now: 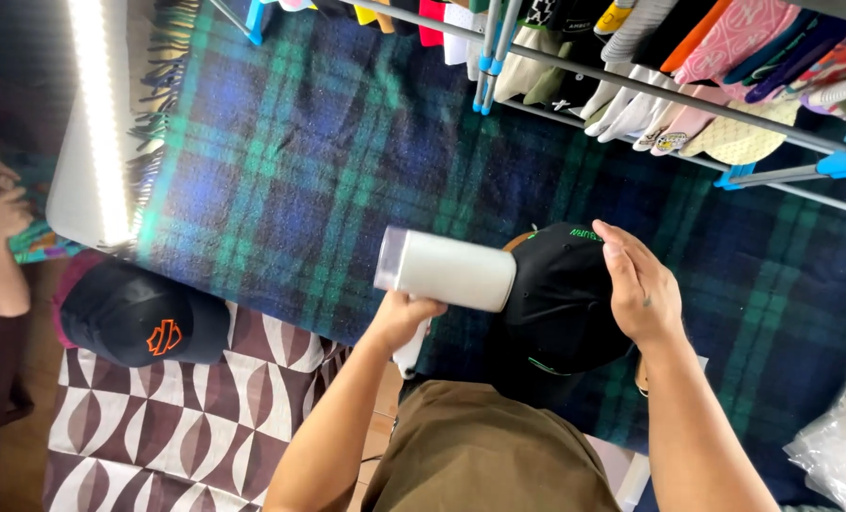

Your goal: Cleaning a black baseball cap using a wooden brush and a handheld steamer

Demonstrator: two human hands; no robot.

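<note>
Over the plaid blanket [281, 161], the left hand [406, 318] grips a white handheld steamer [446, 272] aimed at a black cap [560, 299]; the right hand [641, 289] lies spread on its crown. Steaming seems underway, though no vapour shows.

A big bare stretch of the plaid blanket [281, 171] is lying open on the surface, left of the white steamer [446, 270]. The rack of caps [688, 85] is blocking the far side. The plastic bag [845, 417] is crowding the right edge.
</note>
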